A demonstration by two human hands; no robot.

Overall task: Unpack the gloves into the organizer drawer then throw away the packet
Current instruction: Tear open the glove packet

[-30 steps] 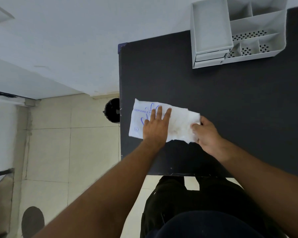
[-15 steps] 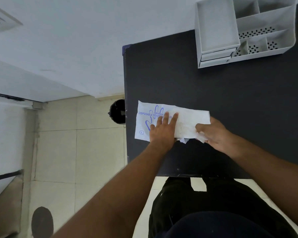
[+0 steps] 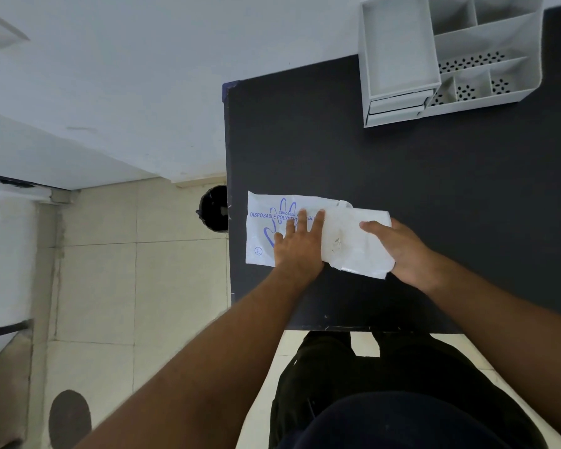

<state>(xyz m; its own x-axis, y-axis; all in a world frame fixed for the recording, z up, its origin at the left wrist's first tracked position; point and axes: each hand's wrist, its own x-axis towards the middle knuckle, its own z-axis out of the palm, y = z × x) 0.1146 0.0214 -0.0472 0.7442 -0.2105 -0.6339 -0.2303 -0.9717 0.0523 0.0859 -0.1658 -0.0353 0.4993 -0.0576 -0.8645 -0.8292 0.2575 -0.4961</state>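
So the left hand [image 3: 297, 244] is pressed flat, fingers spread, on the printed packet [image 3: 266, 228], not gripping, just pinning it to the bench [image 3: 434, 189], I'd guess so it can't slide. The right hand [image 3: 399, 247] is curled around the far end of the gloves [image 3: 353, 244], thumb on top, grasping the whitish stack where it sticks out of the packet's open end. Looks like a hold-one-side, pull-the-other setup, with the gloves only partway out.

The print beside the left fingers reads "DISPOSABLE POLYETHY..." and then "GLO..." with the hand covering the middle, "EMBOSSED" in small letters above it, a blue hand outline, and a circled "L" near the packet's lower corner.

Well beyond the right hand, at the back of the bench, sits the grey organizer [image 3: 486, 59] with its drawer [image 3: 399, 50] pulled open. Past the left hand, off the bench edge, a black bin [image 3: 212, 210] is on the floor, probably where the packet goes.
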